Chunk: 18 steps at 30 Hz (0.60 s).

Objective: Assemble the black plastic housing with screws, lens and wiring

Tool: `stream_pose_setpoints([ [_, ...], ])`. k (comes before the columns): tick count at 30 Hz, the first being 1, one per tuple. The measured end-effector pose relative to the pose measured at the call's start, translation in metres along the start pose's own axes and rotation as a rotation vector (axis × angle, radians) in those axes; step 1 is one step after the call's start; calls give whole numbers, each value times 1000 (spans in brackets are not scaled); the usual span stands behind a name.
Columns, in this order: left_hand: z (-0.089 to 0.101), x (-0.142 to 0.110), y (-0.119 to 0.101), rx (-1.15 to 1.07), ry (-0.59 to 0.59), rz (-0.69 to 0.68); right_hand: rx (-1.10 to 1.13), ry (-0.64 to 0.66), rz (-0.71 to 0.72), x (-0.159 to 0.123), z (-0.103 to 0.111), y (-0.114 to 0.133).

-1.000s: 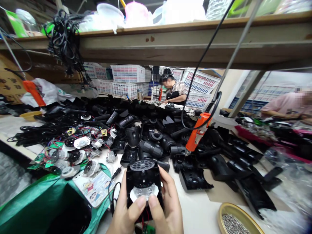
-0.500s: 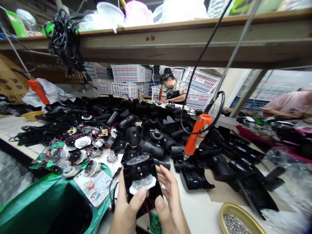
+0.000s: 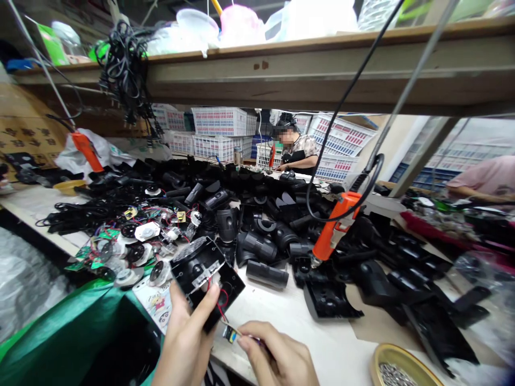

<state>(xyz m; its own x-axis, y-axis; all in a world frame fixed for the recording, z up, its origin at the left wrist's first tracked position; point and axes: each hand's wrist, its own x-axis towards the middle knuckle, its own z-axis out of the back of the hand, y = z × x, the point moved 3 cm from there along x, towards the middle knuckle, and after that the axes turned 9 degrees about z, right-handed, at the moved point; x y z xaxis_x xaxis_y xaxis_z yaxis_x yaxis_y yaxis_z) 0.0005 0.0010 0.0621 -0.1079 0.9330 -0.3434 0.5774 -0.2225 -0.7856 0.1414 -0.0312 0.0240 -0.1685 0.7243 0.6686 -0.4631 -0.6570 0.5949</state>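
My left hand (image 3: 185, 336) grips a black plastic housing (image 3: 207, 276) tilted to the left, its thumb across the open face beside a clear lens piece. Red and black wires run from the housing down to a small connector (image 3: 230, 334). My right hand (image 3: 277, 359) pinches those wires at the connector, low at the frame's bottom edge. An orange electric screwdriver (image 3: 333, 225) hangs on a black cable to the right, tip close to the table.
A heap of black plastic parts (image 3: 273, 225) covers the table beyond my hands. Circuit boards and lens discs (image 3: 137, 246) lie at left, above a green bag (image 3: 60, 338). A brass dish of screws (image 3: 398, 370) sits at bottom right. Other people work at the back and far right.
The housing has swung left and tilted in my left hand. My right hand let go of its side and dropped to the wires and connector below it.
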Motion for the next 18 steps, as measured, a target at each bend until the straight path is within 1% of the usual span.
stream_pose_setpoints([
  [3, 1, -4, -1, 18, 24, 68, -19, -40, 72, 10, 21, 8],
  [5, 2, -8, 0, 26, 46, 128, -99, -75, 157, 16, 34, 15],
  [6, 3, -9, 1, 32, 58, 158, -157, -75, 208, 20, 39, 18],
  [8, 5, -11, 3, 45, 74, 219, -268, -29, 313, 28, 45, 23],
  [10, 8, -11, 4, 60, 80, 247, -322, 61, 406, 35, 46, 27],
  [12, 9, -12, 3, 71, 92, 232, -348, 101, 468, 41, 42, 29],
  [14, 8, -12, 2, 79, 104, 219, -387, 106, 515, 44, 35, 30],
  [16, 8, -12, 1, 85, 110, 226, -413, 82, 545, 45, 29, 30],
  [18, 7, -12, 0, 65, 126, 216, -393, 105, 536, 45, 24, 28],
])
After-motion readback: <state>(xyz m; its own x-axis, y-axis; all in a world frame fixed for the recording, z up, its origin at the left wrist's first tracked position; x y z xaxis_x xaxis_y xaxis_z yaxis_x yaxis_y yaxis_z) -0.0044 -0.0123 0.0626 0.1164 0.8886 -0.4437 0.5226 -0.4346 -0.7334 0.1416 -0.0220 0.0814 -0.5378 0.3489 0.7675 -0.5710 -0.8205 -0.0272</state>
